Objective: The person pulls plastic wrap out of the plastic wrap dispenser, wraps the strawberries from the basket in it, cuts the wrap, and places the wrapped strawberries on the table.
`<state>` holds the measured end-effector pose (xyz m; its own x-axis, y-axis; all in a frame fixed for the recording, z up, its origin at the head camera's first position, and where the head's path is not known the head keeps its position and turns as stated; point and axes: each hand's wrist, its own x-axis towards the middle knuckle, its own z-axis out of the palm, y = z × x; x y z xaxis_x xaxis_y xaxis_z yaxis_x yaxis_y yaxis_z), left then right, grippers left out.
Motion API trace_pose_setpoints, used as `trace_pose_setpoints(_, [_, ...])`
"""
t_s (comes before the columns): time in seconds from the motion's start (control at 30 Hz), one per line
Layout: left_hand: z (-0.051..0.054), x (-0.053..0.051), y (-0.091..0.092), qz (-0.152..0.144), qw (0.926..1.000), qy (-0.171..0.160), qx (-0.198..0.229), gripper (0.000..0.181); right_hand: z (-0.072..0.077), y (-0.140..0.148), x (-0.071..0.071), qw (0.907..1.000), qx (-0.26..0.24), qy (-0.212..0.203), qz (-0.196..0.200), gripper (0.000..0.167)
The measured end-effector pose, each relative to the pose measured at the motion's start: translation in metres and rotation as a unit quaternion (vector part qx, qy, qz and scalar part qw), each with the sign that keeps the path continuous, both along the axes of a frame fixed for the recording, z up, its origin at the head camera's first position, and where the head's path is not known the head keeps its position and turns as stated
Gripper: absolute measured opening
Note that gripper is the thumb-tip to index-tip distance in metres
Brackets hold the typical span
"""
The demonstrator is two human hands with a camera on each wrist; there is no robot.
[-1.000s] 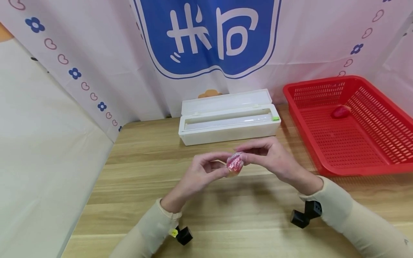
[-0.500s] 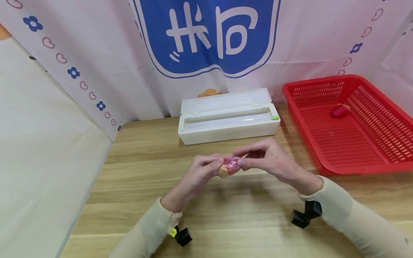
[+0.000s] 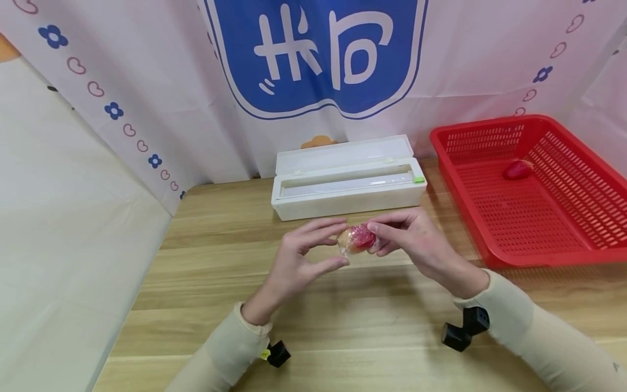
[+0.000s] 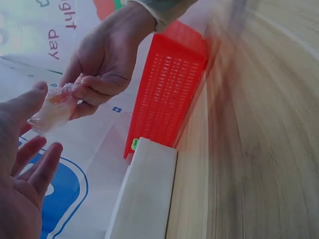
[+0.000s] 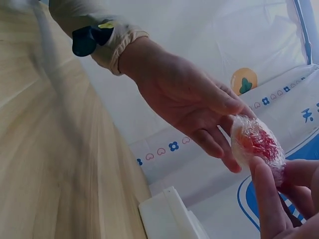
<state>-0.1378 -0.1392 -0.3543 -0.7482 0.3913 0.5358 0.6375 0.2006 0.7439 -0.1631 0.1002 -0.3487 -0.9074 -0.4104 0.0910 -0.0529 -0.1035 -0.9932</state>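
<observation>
Above the table, a small red-and-yellow fruit (image 3: 357, 239) is wrapped in crinkled clear film. My right hand (image 3: 421, 239) pinches its red end between thumb and fingers, as the right wrist view also shows with the wrapped fruit (image 5: 256, 144). Around the yellow end, my left hand (image 3: 301, 258) is spread, thumb below and fingers above, with a gap visible at the thumb. In the left wrist view the left hand (image 4: 22, 164) has its fingers apart beside the film; whether a fingertip touches it I cannot tell.
A white cling film box (image 3: 348, 198) with its lid raised and a roll inside stands behind the hands. At the right sits a red plastic basket (image 3: 470, 218) holding another red fruit (image 3: 518, 169). A printed white curtain (image 3: 206, 109) hangs behind the wooden table (image 3: 206, 256).
The wrapped fruit has been turned so its red end points right and its yellow end left. My left hand has loosened from it and spread; the right hand has taken a fuller pinch.
</observation>
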Motion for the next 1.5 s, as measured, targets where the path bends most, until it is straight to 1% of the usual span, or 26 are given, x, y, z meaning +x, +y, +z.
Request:
trace_pose_setpoints(0.07, [0.0,-0.001,0.001,-0.003,0.9999,0.01,0.008,0.045,0.0,-0.003,0.003,1.0,-0.001,0.006,-0.002,0.02])
trace_pose_setpoints(0.17, [-0.001,-0.001,0.003,0.006,0.9998,0.003,0.02,0.039,0.001,-0.007,0.007,0.999,0.02,0.039,-0.011,0.027])
trace_pose_setpoints(0.23, [-0.002,0.0,0.003,0.014,0.9994,-0.014,0.028,0.036,0.002,-0.008,0.009,0.997,0.041,0.066,-0.009,0.029])
trace_pose_setpoints(0.33, [-0.002,0.0,0.002,0.02,0.9978,-0.048,0.042,0.034,0.004,-0.006,0.009,0.9931,0.065,0.096,0.014,0.028])
trace_pose_setpoints(0.43, [-0.001,0.001,0.001,0.014,0.9955,-0.077,0.054,0.034,0.005,-0.002,0.008,0.9904,0.084,0.105,0.033,0.032])
trace_pose_setpoints(0.5, [-0.001,0.001,0.0,0.007,0.9949,-0.086,0.052,0.034,0.006,-0.001,0.008,0.9893,0.099,0.104,0.027,0.033])
trace_pose_setpoints(0.6, [0.0,0.002,0.0,-0.007,0.9955,-0.087,0.036,0.035,0.005,0.0,0.007,0.9874,0.123,0.098,0.011,0.03])
trace_pose_setpoints(0.7, [0.0,0.002,-0.001,-0.023,0.9967,-0.076,0.014,0.04,0.002,0.001,0.006,0.986,0.141,0.089,0.001,0.03])
trace_pose_setpoints(0.77, [0.0,0.002,-0.001,-0.031,0.9975,-0.063,-0.002,0.047,0.001,0.001,0.006,0.9879,0.135,0.077,-0.002,0.032])
trace_pose_setpoints(0.87, [-0.002,0.002,0.0,-0.015,0.9988,-0.044,-0.016,0.05,0.0,0.0,0.006,0.9904,0.124,0.062,0.0,0.034])
trace_pose_setpoints(0.93, [-0.003,0.001,0.001,0.0,0.9992,-0.036,-0.016,0.046,0.001,-0.001,0.007,0.9913,0.119,0.056,0.008,0.034])
trace_pose_setpoints(1.0, [-0.004,0.001,0.001,0.016,0.9991,-0.039,-0.011,0.041,0.002,0.0,0.007,0.9914,0.116,0.056,0.025,0.034])
trace_pose_setpoints(1.03, [-0.005,0.001,0.0,0.018,0.9989,-0.042,-0.007,0.041,0.003,0.0,0.007,0.9914,0.113,0.055,0.034,0.034])
trace_pose_setpoints(1.17, [-0.004,0.001,-0.002,0.014,0.9985,-0.053,0.001,0.042,0.004,0.003,0.007,0.9921,0.099,0.046,0.061,0.032])
trace_pose_setpoints(1.27, [-0.004,0.001,-0.002,0.009,0.9984,-0.056,0.0,0.041,0.003,0.002,0.006,0.9936,0.089,0.023,0.066,0.032])
trace_pose_setpoints(1.4, [-0.004,0.002,-0.002,0.009,0.9981,-0.06,-0.01,0.04,-0.001,0.0,0.004,0.9951,0.067,-0.025,0.069,0.034])
trace_pose_setpoints(1.5, [-0.004,0.003,-0.002,0.006,0.997,-0.073,-0.025,0.041,-0.003,-0.001,0.003,0.995,0.061,-0.04,0.069,0.035])
